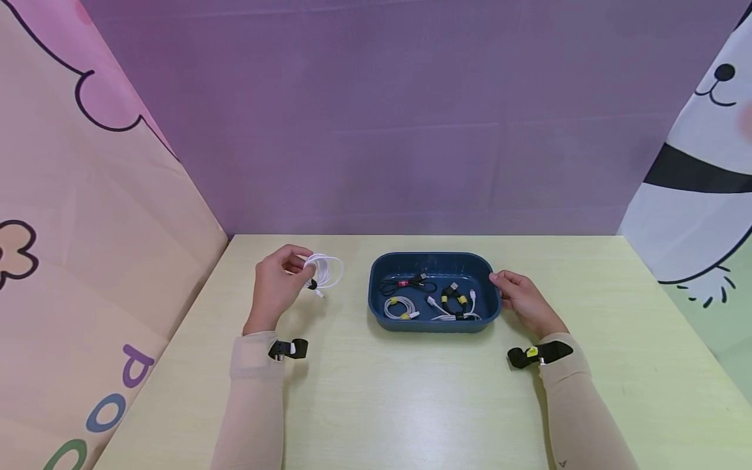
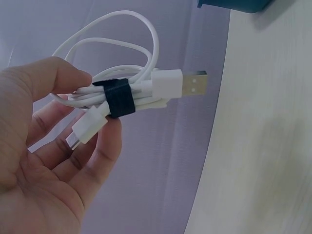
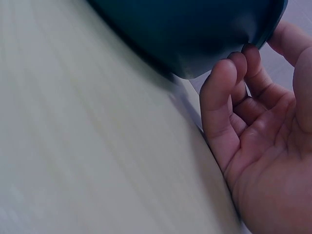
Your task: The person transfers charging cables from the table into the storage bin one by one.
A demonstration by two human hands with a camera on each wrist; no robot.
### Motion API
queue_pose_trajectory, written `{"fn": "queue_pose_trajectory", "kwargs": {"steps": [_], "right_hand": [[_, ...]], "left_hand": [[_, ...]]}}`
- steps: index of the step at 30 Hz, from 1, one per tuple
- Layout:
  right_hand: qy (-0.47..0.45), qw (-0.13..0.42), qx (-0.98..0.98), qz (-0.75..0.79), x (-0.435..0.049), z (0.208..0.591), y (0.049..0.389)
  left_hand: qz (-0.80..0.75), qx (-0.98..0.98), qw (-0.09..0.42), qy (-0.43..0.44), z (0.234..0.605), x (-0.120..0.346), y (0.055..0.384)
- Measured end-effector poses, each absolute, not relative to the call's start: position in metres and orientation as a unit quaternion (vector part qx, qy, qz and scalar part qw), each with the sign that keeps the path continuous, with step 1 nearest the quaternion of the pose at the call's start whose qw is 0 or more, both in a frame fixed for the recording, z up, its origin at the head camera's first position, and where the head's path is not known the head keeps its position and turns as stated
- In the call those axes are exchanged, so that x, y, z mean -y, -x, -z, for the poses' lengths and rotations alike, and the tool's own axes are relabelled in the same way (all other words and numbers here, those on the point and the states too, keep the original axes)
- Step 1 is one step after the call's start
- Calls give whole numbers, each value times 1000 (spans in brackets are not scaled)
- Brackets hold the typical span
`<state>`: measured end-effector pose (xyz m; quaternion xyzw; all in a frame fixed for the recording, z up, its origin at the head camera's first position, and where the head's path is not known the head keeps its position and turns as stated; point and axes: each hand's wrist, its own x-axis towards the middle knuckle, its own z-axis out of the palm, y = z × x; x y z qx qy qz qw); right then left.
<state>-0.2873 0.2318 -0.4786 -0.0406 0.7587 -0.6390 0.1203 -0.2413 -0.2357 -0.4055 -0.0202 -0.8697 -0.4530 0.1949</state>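
Observation:
In the head view my left hand (image 1: 277, 285) pinches a coiled white USB cable (image 1: 322, 269) above the table, left of a blue tray. The left wrist view shows the cable's black strap (image 2: 120, 97), its USB plug (image 2: 168, 84) and a smaller plug (image 2: 87, 125). My right hand (image 1: 525, 299) holds the right end of the blue tray (image 1: 433, 326), thumb at the rim and fingers against the outer wall. Inside lie a black cable with a red tie (image 1: 405, 284), a white coil with yellow ties (image 1: 395, 301), a black coil with yellow ties (image 1: 448, 308) and a white cable with a black tie (image 1: 446, 317).
The tray stands on a pale wooden table (image 1: 399, 391). A purple cloth (image 1: 364, 130) rises behind its far edge. Printed cloths stand at the left (image 1: 117, 228) and right (image 1: 693, 209) sides.

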Motion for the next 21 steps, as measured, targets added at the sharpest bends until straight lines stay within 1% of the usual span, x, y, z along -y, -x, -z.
{"fn": "queue_pose_trajectory", "kwargs": {"steps": [21], "right_hand": [[39, 122, -760, 637, -231, 476, 286]], "left_hand": [[467, 863, 193, 28, 403, 228, 242]]}}
